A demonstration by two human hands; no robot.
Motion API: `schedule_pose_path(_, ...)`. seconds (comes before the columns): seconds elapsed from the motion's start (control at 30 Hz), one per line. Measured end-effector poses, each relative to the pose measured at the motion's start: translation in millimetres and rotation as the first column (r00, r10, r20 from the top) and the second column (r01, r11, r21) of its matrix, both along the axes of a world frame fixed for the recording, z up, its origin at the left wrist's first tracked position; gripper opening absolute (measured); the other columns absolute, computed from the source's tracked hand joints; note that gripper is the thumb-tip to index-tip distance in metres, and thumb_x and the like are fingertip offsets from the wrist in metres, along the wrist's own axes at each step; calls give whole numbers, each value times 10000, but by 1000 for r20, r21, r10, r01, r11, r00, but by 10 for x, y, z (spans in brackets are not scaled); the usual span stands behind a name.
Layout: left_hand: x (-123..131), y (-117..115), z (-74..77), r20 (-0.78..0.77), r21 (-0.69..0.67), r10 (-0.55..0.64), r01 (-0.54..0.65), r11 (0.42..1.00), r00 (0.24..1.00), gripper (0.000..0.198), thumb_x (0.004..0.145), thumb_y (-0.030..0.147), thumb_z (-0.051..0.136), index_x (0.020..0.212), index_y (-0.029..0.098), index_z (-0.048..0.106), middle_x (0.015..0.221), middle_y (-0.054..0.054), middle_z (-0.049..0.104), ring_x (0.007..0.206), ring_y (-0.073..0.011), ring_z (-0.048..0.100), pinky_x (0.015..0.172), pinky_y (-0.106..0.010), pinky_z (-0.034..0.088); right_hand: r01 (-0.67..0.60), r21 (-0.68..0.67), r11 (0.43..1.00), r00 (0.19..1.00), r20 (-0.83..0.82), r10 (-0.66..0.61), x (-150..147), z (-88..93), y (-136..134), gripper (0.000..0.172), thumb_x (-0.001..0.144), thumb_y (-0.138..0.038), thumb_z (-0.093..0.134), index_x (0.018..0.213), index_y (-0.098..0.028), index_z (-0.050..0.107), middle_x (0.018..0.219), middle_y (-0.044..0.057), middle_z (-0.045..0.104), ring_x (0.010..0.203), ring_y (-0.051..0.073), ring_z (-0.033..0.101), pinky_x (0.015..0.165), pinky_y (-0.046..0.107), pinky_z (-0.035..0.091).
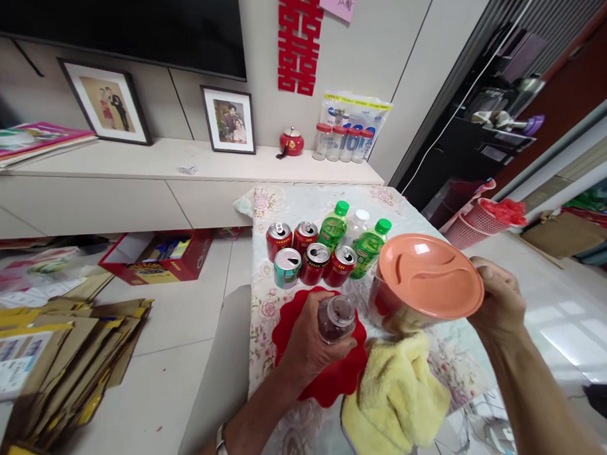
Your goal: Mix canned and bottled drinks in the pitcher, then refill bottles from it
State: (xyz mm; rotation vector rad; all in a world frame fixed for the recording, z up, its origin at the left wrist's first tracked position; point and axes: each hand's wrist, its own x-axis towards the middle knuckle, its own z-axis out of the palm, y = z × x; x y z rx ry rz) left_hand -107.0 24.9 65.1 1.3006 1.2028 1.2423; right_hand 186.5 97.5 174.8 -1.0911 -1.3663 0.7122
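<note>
Jar [335,321] gripped by my left hand [307,343]  over red mat [333,387]; right hand [499,293] holds lidded container [421,286] right of mat.

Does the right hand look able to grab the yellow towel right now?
Probably not without letting go first: the right hand is busy holding the orange-topped jug. Otherwise, the towel lies close by, its near side uncovered.
</note>
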Motion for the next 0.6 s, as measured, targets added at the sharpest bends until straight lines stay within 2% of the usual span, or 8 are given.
schedule_pose_path(0.1,-2,7,-20,44,-3,-19,19,1000,999,654,622,256,861,1194,247,544,1100,-37,703,954,-241,707,897,-413,584,43,71,997,994,-108,-35,134,-294,37,505,922,-581,748,684,-200,517,626,-72,491,540,81,451,511,221,400)
schedule_pose_path(0.2,0,9,-16,69,-10,-19,19,1000,997,643,619,250,861,1184,257,554,1079,-26,712,930,-235,716,880,-400,594,89,103,991,977,-202,-67,226,-564,79,455,1007,-505,703,736,-191,517,644,-90,466,519,61,417,499,201,394)
schedule_pose_path(0.3,4,5,7,85,-12,-5,6,1000,996,621,625,269,869,1168,267,568,1071,-21,715,925,-236,724,873,-398,605,109,88,990,960,-268,-82,279,-790,115,363,1035,-457,689,835,-171,589,658,-97,473,487,45,392,458,181,372)
schedule_pose_path(0.37,4,5,21,90,-9,4,-4,1000,996,615,619,276,874,1155,266,572,1044,-15,716,898,-233,726,847,-391,612,110,61,992,951,-296,-87,294,-920,131,308,1045,-444,681,937,-159,637,725,-73,550,515,47,450,465,178,404)
schedule_pose_path(0.5,-2,12,33,80,3,7,-7,1000,997,609,615,280,862,1149,255,570,1007,-10,724,845,-222,723,800,-372,616,110,13,994,937,-335,-99,298,-1128,149,298,1043,-446,681,1113,-157,676,926,-3,675,679,94,617,586,232,545)
schedule_pose_path(0.6,-5,12,22,84,2,-1,1,1000,996,618,621,306,872,1149,253,555,990,-6,731,816,-212,715,780,-363,616,115,-5,993,931,-348,-110,304,-1221,158,331,1041,-453,682,1200,-162,677,1058,37,707,813,136,683,694,293,607)
